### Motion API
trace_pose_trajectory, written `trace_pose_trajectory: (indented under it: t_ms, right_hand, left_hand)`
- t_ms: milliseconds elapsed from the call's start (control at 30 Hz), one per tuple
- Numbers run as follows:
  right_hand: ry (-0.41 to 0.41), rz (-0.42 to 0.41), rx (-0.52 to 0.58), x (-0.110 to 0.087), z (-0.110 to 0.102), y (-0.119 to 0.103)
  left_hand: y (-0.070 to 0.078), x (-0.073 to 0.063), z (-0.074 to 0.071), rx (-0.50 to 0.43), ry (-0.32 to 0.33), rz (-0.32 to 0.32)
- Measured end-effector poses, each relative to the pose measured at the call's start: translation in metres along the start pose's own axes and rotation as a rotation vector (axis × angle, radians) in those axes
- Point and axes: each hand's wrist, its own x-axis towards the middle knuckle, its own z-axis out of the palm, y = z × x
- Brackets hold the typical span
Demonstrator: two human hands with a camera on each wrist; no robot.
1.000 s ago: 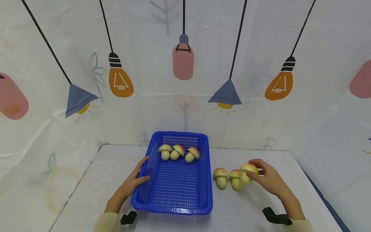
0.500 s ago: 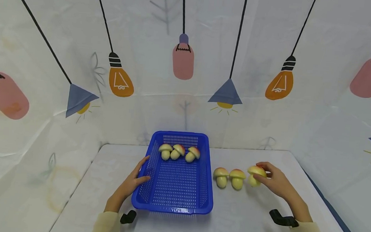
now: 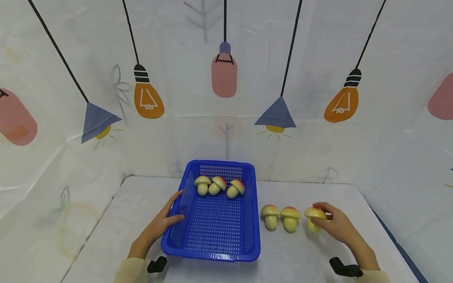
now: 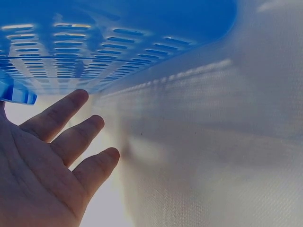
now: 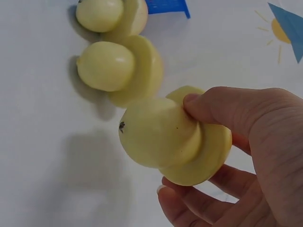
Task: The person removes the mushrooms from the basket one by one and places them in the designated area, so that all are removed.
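Note:
My right hand pinches a toy mushroom by its cap, thumb on one side and fingers on the other. In the right wrist view its pale stem faces the camera and its shadow lies apart on the table. Left of it, two like mushrooms, one nearer and one farther, stand in a row. My left hand holds the left rim of a blue plastic basket, thumb and forefinger over the edge. Its other fingers stretch out below the rim. Three mushrooms lie at the basket's far end.
The basket stands on a white-covered table, near its back edge. Behind rises a pale wall sheet printed with lamps and bulbs. Black straps show at both wrists.
My right hand has carried its mushroom rightward, away from the two beside it, then slightly lower at the end. The left hand and basket have stayed in place.

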Motion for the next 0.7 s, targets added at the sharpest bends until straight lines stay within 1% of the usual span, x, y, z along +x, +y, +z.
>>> trace_pose_trajectory:
  t_ms: [100,300,500,700]
  right_hand:
    - [0.004,-0.02,-0.001,0.001,0.003,0.004]
    - [0.002,-0.025,0.0,0.004,0.008,0.011]
    - [0.016,-0.034,-0.025,0.007,0.013,0.014]
    - [0.006,-0.015,-0.044,0.008,0.018,0.018]
  left_hand:
    - [-0.001,0.001,0.0,-0.012,0.001,-0.005]
    - [-0.002,0.001,0.0,-0.022,-0.001,-0.007]
    - [-0.002,0.0,0.0,-0.027,-0.002,-0.005]
    - [-0.003,0.0,0.0,-0.031,-0.005,-0.009]
